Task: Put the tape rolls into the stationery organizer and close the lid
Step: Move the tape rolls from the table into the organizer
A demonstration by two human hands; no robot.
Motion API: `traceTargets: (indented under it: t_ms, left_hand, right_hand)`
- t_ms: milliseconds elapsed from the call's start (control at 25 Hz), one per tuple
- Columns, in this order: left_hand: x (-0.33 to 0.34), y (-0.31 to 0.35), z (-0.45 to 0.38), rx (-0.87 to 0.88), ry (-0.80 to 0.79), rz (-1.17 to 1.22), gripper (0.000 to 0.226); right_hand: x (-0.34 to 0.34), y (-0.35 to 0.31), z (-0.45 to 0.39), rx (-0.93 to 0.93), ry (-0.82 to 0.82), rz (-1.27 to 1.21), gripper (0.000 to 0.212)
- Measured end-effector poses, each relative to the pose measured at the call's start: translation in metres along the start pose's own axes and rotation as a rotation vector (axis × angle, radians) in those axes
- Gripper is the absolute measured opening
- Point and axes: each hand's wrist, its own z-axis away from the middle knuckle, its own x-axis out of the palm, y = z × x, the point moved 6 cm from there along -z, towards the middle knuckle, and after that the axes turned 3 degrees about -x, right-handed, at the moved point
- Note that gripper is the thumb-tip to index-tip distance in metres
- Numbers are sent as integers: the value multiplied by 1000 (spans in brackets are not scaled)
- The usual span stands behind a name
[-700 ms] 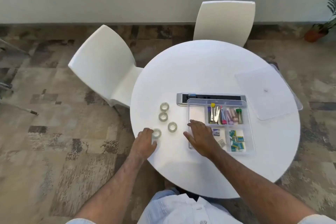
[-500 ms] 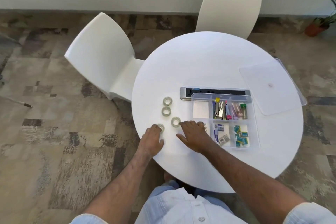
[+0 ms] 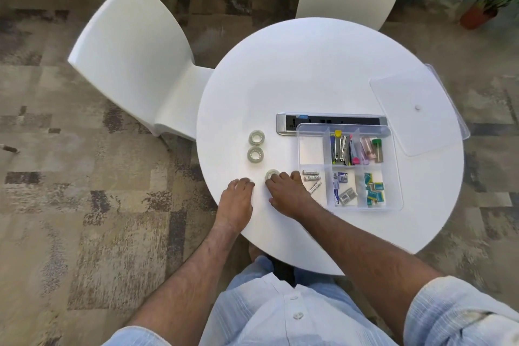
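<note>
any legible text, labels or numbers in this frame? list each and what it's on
None can be read.
White cylinders in the organizer: dark print along their sides, too small to read.
Blue-and-white packet: print blurred.
Teal packets: markings, unreadable.
Power strip: blue mark at its left end, no legible characters.
Lid and tape rolls: no print visible.

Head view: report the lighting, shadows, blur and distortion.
Head view: soft, even light, only faint shadows beside the tape rolls; the white table looks nearly washed out; wide-angle distortion bows the floor edge and stretches the chairs; carpet at the borders is smeared; the left hand, right hand and organizer are fairly sharp; the clear lid is low-contrast.
</note>
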Motion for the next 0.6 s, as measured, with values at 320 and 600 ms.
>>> traceTargets:
  t_ms: [320, 600]
  left_hand:
    - [1, -2, -12, -2, -6, -36, 44]
    - [7, -4, -12, -86, -11, 7, 33]
  right_hand:
    - [-9, 5, -3, 50, 67, 1, 39]
    - [-5, 2, -11, -58, 42, 73, 44]
